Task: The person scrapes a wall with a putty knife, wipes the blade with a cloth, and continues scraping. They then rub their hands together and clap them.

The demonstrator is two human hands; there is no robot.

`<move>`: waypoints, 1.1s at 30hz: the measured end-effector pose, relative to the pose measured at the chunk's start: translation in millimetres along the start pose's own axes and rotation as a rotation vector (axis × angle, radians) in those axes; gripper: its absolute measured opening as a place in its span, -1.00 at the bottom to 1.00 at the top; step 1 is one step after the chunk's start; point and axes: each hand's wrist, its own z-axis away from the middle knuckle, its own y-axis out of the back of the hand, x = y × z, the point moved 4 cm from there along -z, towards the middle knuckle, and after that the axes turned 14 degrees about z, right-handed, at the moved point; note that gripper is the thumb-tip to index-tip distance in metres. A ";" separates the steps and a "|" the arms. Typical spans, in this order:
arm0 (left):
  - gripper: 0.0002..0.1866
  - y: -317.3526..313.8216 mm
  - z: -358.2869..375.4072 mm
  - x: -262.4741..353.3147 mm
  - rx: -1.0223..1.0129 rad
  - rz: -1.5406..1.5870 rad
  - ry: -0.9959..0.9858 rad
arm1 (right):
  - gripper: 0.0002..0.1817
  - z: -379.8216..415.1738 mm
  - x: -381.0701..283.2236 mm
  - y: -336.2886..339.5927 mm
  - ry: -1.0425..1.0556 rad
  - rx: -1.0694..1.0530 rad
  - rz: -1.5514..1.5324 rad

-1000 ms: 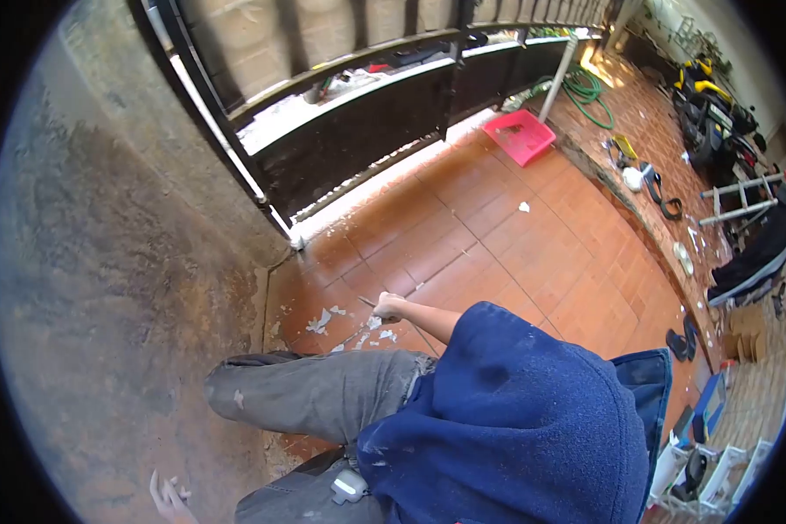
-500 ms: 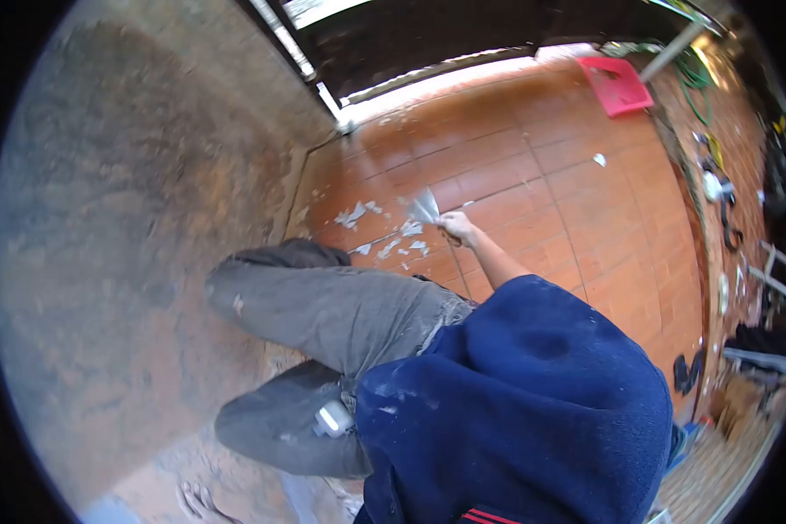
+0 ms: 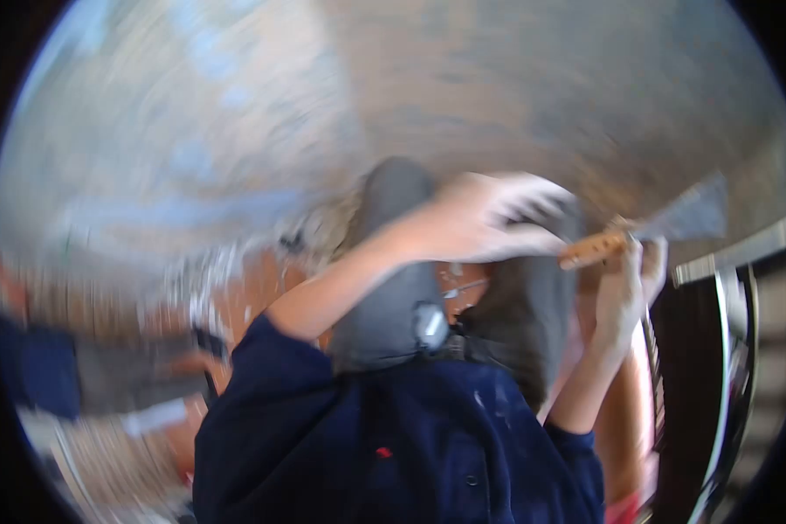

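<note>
My right hand [image 3: 630, 284] holds a scraper by the neck, where its orange wooden handle [image 3: 592, 251] meets the wide metal blade [image 3: 692, 210]. The blade points up and right, near the wall. My left hand [image 3: 498, 217] is raised over my knees, blurred, with its fingers apart. Its thumb side is close to the handle's butt end; whether they touch is unclear. A small grey and white device [image 3: 430, 326] lies against my grey trousers [image 3: 377, 306].
A stained wall [image 3: 498, 96] fills the upper view. Pale flakes lie on the orange tiled floor [image 3: 251, 281]. At the left another person [image 3: 131, 375] in grey trousers is blurred. A dark panel [image 3: 686, 375] with a light-coloured frame stands at the right.
The view has swung round from the tiled floor to face the wall. My right hand has brought the scraper up from the floor. My left hand has come up from the wall beside the scraper.
</note>
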 end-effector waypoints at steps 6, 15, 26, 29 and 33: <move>-0.67 53.0 47.7 -9.0 0.197 0.007 -0.041 | -0.71 -12.3 9.3 -121.3 0.051 -0.446 0.094; -0.66 233.3 283.1 -214.3 1.084 -0.203 0.501 | -0.55 -19.3 45.3 -146.3 -0.233 -0.571 0.214; -0.52 141.6 389.9 -500.3 1.368 0.001 0.985 | -0.51 3.5 72.1 -96.4 -0.571 -0.529 0.346; -0.52 155.9 381.7 -498.8 1.562 0.159 0.803 | -0.51 0.9 75.4 -84.4 -0.594 -0.522 0.369; -0.57 171.3 380.5 -527.7 1.545 0.610 0.710 | -0.50 -3.3 77.2 -88.0 -0.616 -0.500 0.388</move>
